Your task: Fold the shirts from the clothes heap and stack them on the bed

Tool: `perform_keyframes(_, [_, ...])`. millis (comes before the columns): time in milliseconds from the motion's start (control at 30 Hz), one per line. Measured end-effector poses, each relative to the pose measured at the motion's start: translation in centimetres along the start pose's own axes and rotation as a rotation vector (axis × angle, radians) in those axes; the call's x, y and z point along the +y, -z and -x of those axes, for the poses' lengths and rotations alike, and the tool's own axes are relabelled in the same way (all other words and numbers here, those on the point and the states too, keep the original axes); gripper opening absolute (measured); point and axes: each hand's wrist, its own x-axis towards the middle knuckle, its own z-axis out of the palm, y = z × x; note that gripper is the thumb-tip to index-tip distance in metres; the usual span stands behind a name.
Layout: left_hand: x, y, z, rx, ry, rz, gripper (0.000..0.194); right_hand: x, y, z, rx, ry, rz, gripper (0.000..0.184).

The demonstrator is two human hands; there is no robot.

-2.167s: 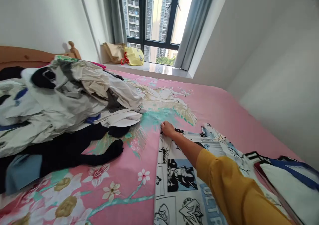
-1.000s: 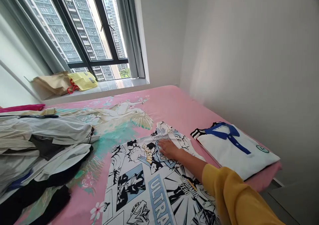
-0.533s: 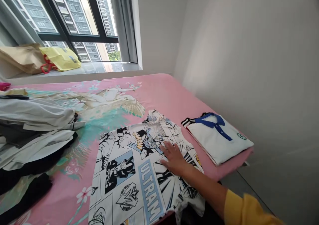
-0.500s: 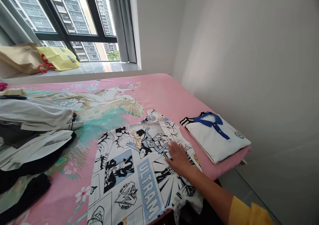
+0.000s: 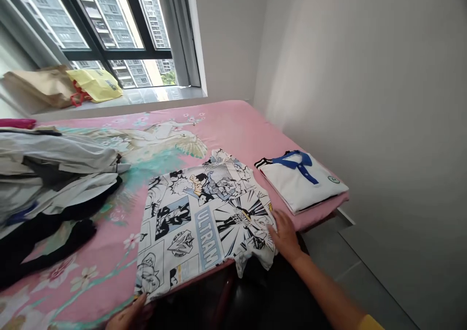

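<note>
A white shirt with black-and-blue comic panels lies flat at the near edge of the bed, the right hand half-spread on its side, the left hand at its hem, grip unclear. Beyond the bed lie a brown bag and yellow bag, contents hidden; a clothes heap fills the bed's left, a folded polo its right

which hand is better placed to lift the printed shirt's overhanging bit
Probably the right hand: it is at the edge of the printed shirt, close to the overhanging bit; the left hand is at the near left corner.
</note>
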Motion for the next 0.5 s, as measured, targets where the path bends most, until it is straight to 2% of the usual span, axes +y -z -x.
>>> perform_keyframes(33, [0.1, 0.1, 0.0, -0.006, 0.022, 0.015, 0.055, 0.7, 0.4, 1.2, 0.083, -0.076, -0.080, 0.045])
perform_keyframes(100, [0.2, 0.3, 0.1, -0.059, 0.065, 0.046, 0.051, 1.7, 1.0, 3.5, 0.138, -0.270, -0.264, 0.043])
perform_keyframes(167, [0.4, 0.6, 0.5, -0.142, 0.089, 0.093, 0.050, 2.0, 1.4, 5.3, 0.068, -0.494, -0.448, 0.046])
perform_keyframes(233, [0.6, 0.8, 1.3, -0.202, 0.100, 0.128, 0.050, 1.7, 1.4, 6.2, -0.062, -0.663, -0.618, 0.050])
perform_keyframes(300, [0.9, 1.0, 2.4, -0.233, 0.108, 0.139, 0.050, 1.1, 1.2, 6.4, -0.206, -0.713, -0.750, 0.052])
perform_keyframes(367, [1.2, 1.2, 3.5, -0.265, 0.104, 0.140, 0.050, 0.3, 1.1, 6.3, -0.327, -0.691, -0.846, 0.051])
perform_keyframes(500, [1.7, 1.3, 4.9, -0.304, 0.089, 0.133, 0.050, -0.5, 1.0, 6.3, -0.429, -0.692, -0.860, 0.048])
